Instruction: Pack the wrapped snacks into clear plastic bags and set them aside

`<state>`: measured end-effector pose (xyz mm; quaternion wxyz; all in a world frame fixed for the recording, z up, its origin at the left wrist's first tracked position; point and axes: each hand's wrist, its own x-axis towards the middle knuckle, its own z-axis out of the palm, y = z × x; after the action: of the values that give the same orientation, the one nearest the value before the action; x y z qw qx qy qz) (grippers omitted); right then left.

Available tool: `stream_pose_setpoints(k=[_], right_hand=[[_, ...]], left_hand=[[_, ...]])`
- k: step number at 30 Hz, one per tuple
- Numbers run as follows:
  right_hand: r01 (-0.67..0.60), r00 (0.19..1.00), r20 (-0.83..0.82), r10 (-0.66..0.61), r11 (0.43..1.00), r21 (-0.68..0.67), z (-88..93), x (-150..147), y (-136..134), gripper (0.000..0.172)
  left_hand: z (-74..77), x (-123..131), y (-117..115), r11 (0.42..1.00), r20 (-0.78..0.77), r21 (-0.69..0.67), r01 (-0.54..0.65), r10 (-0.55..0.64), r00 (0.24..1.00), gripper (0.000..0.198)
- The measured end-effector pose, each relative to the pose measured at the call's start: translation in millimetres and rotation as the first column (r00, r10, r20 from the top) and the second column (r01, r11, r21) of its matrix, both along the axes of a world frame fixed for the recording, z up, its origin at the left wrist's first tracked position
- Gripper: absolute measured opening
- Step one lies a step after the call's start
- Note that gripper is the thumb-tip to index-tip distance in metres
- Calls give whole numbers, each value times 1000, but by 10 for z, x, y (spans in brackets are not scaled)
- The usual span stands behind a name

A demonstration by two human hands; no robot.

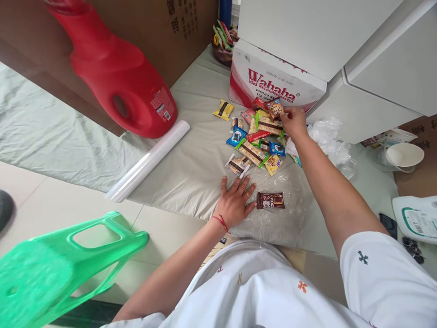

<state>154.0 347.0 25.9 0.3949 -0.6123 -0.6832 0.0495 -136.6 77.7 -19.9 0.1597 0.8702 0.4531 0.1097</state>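
Head view: right hand [294, 122] pinches a brown cookie packet [275, 108], upper right of centre, where a light edge grip should avoid crushing; left hand [234, 205], spread just below centre, should steady the clear film [290, 221].

Right hand [295, 122] pinches a brown snack packet [275, 108] at the snack pile [251, 152], in front of the Wahaha carton [252, 79]. Left hand [234, 205] flat, fingers spread; thumb beside a cocoa packet [271, 200] lying on clear plastic [273, 225]. Pale roll [152, 159] on cloth [191, 168], just beside red jug [145, 86]. Green stool [41, 269] on tiled floor [160, 237].
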Motion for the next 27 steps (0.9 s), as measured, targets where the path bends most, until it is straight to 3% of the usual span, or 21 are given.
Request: stream_pose_setpoints(k=[3, 6, 8, 9, 11, 14, 16, 19, 21, 23, 27], right_hand=[[144, 987, 61, -149, 987, 78, 114, -115, -294, 17], [-117, 990, 70, 122, 991, -72, 224, -445, -718, 19], [-320, 933, 64, 354, 898, -302, 251, -711, -1024, 21], [-365, 898, 87, 431, 841, -398, 248, -848, -1171, 23], [-340, 851, 204, 485, 803, -490, 211, -1116, -1431, 30], [-238, 779, 419, 467, 838, -491, 130, -1441, -1681, 50], [-198, 744, 490, 455, 850, -488, 104, -1545, -1744, 51], [-188, 778, 465, 422, 863, -469, 156, -1453, -1770, 49], [-242, 836, 351, 422, 857, -455, 244, -1238, -1834, 54], [-357, 859, 182, 479, 814, -458, 345, -953, -1980, 57], [-521, 797, -9, 605, 679, -516, 436, -432, -2433, 55]], left_hand=[[-5, 1, -2, 1000, 15, -6, 7, -7, 1000, 62], [-5, -3, -4, 1000, 23, -6, 3, -3, 1000, 62], [-2, -6, -5, 1000, 21, 1, 0, 0, 1000, 62], [-1, -7, -5, 1000, 20, 7, -1, 0, 1000, 62], [1, -7, -4, 1000, 20, 14, 0, -1, 1000, 62], [6, 0, -3, 1000, 23, 11, 0, 0, 1000, 60], [13, 9, -5, 1000, 22, 9, -7, 7, 1000, 59], [26, 23, -12, 1000, 15, 12, -17, 17, 1000, 60], [33, 27, -16, 1000, 7, 11, -15, 15, 1000, 62], [36, 27, -18, 1000, 2, 13, -12, 12, 1000, 63], [29, 26, -15, 1000, 3, 27, -8, 8, 1000, 56]])
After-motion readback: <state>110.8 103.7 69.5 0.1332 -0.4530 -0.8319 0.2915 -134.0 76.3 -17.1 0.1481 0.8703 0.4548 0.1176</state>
